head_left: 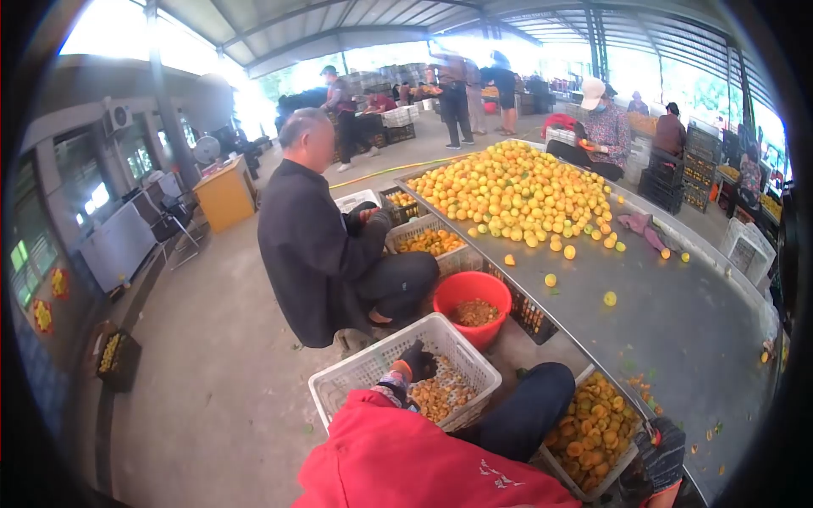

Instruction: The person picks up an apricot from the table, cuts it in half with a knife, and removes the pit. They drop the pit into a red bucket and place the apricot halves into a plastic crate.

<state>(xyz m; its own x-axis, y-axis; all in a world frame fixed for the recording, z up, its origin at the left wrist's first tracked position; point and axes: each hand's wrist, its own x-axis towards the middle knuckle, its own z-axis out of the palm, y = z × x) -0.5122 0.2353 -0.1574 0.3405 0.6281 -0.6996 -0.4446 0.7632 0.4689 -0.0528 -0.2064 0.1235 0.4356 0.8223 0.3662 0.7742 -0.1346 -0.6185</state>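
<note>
My left hand (421, 362) wears a black glove and reaches over a white plastic crate (339, 383), its fingers apart above a layer of brown fruit pits (439, 396). At the lower right, my right hand (663, 457), in a dark glove, is beside the metal table's edge with its fingers curled. A small reddish-orange bit (655, 437) shows at its fingertips; I cannot tell what it is. Left of that hand stands a crate of halved orange apricots (593, 430), partly behind my knee.
A heap of whole apricots (517, 190) covers the far part of the metal table (694, 356). A red bucket (449, 296) with pits stands beyond my crate. A person in dark clothes (318, 237) sits close on the left. Other people and stacked crates (699, 165) are farther back.
</note>
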